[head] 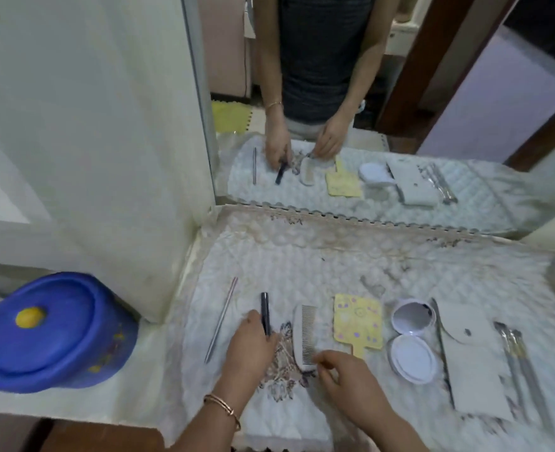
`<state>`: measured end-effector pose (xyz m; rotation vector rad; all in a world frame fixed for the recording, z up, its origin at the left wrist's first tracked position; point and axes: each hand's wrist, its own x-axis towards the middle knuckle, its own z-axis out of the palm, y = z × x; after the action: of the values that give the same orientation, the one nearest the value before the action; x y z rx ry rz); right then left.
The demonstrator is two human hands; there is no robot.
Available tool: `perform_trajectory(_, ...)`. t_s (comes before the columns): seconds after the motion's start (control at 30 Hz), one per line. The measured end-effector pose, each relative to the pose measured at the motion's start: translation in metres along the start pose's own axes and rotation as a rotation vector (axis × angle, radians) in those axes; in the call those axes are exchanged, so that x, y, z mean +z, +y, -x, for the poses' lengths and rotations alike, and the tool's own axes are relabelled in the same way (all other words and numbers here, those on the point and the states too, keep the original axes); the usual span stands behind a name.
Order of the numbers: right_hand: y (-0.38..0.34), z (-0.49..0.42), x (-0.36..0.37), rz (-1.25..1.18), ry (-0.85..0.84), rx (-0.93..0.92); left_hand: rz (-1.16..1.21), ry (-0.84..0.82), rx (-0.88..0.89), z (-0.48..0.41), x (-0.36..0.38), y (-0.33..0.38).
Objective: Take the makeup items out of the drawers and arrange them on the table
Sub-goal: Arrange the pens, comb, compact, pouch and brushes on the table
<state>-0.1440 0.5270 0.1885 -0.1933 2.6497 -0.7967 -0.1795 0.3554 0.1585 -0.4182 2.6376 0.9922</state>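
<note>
Left grip holds black pen — lengthwise; pointing away.

Soft, bumpy, quilted cloth, a bit stained. Smooth white plastic comb. Glossy black tube. Thin, shiny metal stick. Matt yellow card, like paper. Shiny mirror glass in the round plastic compact. Matt white pouch. Shiny metal brush handles. Glossy blue plastic tub.

Blue lidded tub sits left; wall mirror stands behind quilted cloth.
</note>
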Motion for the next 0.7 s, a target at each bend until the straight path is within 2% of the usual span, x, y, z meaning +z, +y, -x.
perform_trajectory(0.13,-0.013,-0.012,-0.004,-0.166,0.102,0.068,-0.051,-0.005,0.102,0.000,-0.012,0.000)
perform_trajectory(0.27,-0.034,-0.031,-0.010,-0.596,0.255,0.233,0.025,-0.007,0.290,0.022,-0.026,-0.001)
perform_trajectory(0.37,-0.043,-0.041,-0.018,-0.927,0.214,0.327,0.074,-0.044,0.349,0.035,-0.031,0.000)
perform_trajectory(0.43,-0.042,-0.043,-0.023,-1.008,0.191,0.321,0.079,-0.083,0.365,0.039,-0.032,0.002)
perform_trajectory(0.57,-0.039,-0.044,-0.028,-1.022,0.203,0.297,0.329,-0.225,0.239,0.042,-0.036,0.003)
perform_trajectory(0.63,-0.036,-0.048,-0.041,-1.114,0.295,0.310,0.442,-0.359,0.151,0.043,-0.043,-0.003)
perform_trajectory(0.7,-0.027,-0.054,-0.068,-1.124,0.420,0.284,0.509,-0.383,0.033,0.047,-0.047,-0.012)
